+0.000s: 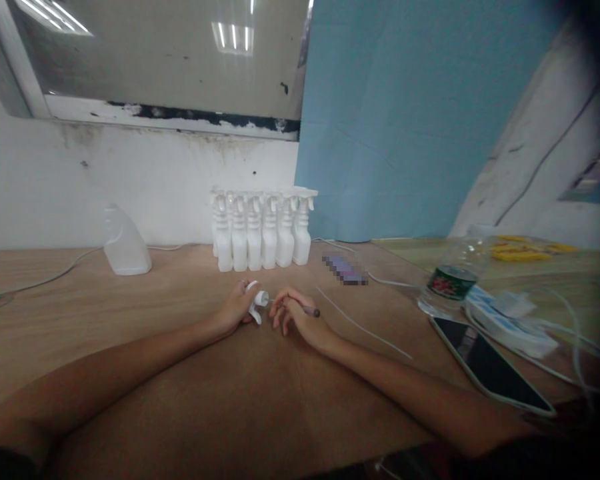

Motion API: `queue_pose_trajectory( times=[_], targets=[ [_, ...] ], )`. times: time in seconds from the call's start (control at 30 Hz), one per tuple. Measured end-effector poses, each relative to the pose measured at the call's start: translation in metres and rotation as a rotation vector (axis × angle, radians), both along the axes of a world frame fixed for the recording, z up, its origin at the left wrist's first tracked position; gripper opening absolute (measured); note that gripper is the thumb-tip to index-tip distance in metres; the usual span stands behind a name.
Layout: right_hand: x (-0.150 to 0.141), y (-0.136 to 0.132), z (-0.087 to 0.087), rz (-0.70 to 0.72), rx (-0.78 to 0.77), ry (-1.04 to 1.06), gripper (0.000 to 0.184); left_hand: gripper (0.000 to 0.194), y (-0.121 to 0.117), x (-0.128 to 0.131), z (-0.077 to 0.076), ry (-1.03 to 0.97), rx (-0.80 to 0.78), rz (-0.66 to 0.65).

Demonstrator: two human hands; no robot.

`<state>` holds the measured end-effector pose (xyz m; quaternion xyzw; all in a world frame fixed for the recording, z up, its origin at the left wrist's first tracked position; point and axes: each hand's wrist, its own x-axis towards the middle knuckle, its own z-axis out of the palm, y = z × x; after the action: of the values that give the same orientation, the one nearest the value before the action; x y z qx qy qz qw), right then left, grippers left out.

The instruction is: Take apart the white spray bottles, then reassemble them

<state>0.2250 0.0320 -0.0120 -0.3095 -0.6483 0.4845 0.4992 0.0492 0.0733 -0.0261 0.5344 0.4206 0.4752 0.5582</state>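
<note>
My left hand [239, 312] is closed around a white trigger spray head [261, 298], its round collar facing right and its trigger hanging down. Just right of it, my right hand [297, 317] has its fingers bent round a thin tool with a dark handle [311, 311], perhaps a screwdriver. The tool's slim front end points at the collar; whether it touches cannot be made out. On the table right of my hands lies a thin white tube [363, 323]. A white bottle without a spray head [127, 245] stands at the far left.
Several white spray bottles [261, 233] stand in rows near the wall. A blurred-out purple item [344, 269] lies right of them. Farther right are a clear water bottle [451, 283], a phone [490, 363], a white power strip [510, 323], cables and a yellow packet [530, 249].
</note>
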Motion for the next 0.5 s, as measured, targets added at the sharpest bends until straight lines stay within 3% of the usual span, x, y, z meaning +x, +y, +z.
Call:
queue_pose_trajectory(
  times=[0.27,0.5],
  targets=[
    [0.0075,0.0052,0.0030,0.154,-0.154,0.209,0.018,0.027,0.0003,-0.0025,0.0029,-0.032,-0.026,-0.064],
    [-0.0013,-0.0010,0.0060,0.252,-0.198,0.229,0.019,0.032,0.0031,-0.0069,0.0028,-0.101,-0.034,-0.141]
  ],
)
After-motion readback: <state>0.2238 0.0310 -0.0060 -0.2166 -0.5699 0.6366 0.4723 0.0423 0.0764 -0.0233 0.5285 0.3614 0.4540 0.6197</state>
